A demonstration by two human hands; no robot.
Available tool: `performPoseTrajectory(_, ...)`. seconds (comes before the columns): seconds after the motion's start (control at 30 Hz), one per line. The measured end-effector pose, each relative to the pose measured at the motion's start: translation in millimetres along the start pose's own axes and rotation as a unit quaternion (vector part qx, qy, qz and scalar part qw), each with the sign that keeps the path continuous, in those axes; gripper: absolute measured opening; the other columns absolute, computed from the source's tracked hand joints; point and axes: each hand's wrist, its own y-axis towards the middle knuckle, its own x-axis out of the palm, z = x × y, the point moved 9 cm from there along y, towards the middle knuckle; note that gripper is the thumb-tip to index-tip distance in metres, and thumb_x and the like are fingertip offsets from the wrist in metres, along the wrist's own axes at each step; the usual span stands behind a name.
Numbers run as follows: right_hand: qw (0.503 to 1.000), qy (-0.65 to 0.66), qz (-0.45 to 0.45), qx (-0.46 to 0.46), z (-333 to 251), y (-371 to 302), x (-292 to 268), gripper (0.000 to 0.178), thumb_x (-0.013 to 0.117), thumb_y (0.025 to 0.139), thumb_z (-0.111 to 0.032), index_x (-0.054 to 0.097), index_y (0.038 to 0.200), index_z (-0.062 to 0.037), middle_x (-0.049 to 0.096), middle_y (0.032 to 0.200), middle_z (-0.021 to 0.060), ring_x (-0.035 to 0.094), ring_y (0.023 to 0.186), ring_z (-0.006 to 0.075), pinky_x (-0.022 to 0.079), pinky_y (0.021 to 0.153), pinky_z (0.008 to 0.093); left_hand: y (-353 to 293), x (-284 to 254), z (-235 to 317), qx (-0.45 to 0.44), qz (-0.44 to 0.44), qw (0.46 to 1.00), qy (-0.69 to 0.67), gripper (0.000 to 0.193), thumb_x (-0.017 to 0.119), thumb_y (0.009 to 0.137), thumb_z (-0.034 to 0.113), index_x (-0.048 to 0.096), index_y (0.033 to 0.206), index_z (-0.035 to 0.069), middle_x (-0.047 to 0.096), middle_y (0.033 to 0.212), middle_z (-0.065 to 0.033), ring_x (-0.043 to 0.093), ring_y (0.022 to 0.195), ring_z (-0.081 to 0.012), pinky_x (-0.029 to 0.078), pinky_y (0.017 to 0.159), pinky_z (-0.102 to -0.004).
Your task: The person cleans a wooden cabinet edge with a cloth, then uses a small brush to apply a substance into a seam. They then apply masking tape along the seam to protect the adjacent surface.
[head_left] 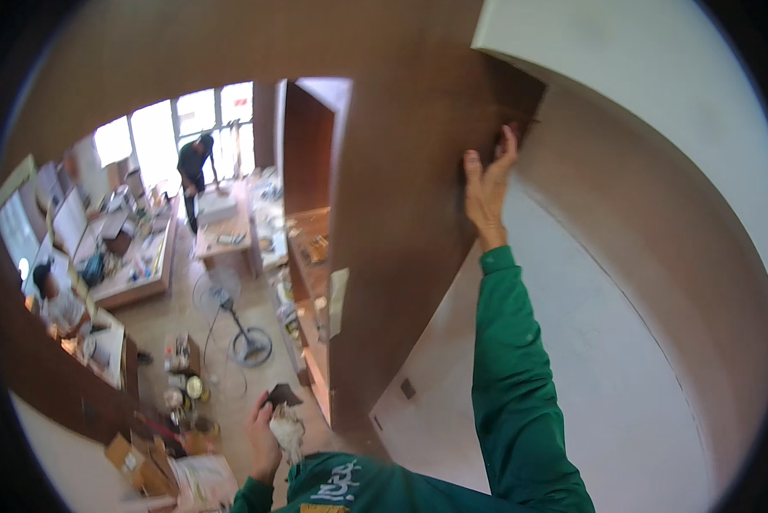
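Observation:
My right hand [489,192] reaches up along the edge of a tall brown wood panel [401,205]. Its fingers are spread, with the tips at a dark upper corner under the white ceiling edge [589,60]; nothing shows in its grasp. Low in the view, my left hand [266,438] is closed around a crumpled whitish rag [288,432]. A dark brown flat scrap [283,395] sticks out above the rag, and its material is unclear. Green sleeves cover both my arms.
Far below, one person [196,175] bends at a workbench [226,227], and another [59,299] works at the left. A standing fan [247,342], paint cans [194,389] and a cardboard box [140,466] are on the floor. A white wall [555,359] rises at the right.

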Motion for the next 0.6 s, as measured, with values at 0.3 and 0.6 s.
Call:
performPoseTrajectory(0.3, 0.994, 0.055, -0.037, 0.085, 14, -84, -21, 0.046, 0.057, 0.096, -0.022, 0.041, 0.134, -0.0009, 0.048, 0.141, 0.0214, 0.043, 0.134, 0.0325, 0.034, 0.11, 0.0424, 2, -27, -9, -0.008, 0.06, 0.998, -0.016, 0.033, 0.055, 0.094, 0.012, 0.063, 0.124, -0.002, 0.067, 0.107, -0.0097, 0.062, 0.092, -0.0135, 0.049, 0.081, -0.0252)
performPoseTrajectory(0.6, 0.919, -0.002, -0.178, -0.352, -182, -65, 56, 0.026, 0.066, 0.082, -0.001, 0.062, 0.108, -0.0009, 0.068, 0.112, 0.0206, 0.063, 0.111, 0.034, 0.046, 0.096, 0.0394, 23, -28, 7, 0.002, 0.07, 0.997, -0.04, 0.033, 0.058, 0.097, 0.015, 0.061, 0.124, -0.003, 0.069, 0.1, -0.0084, 0.066, 0.081, -0.0124, 0.053, 0.069, -0.0247)
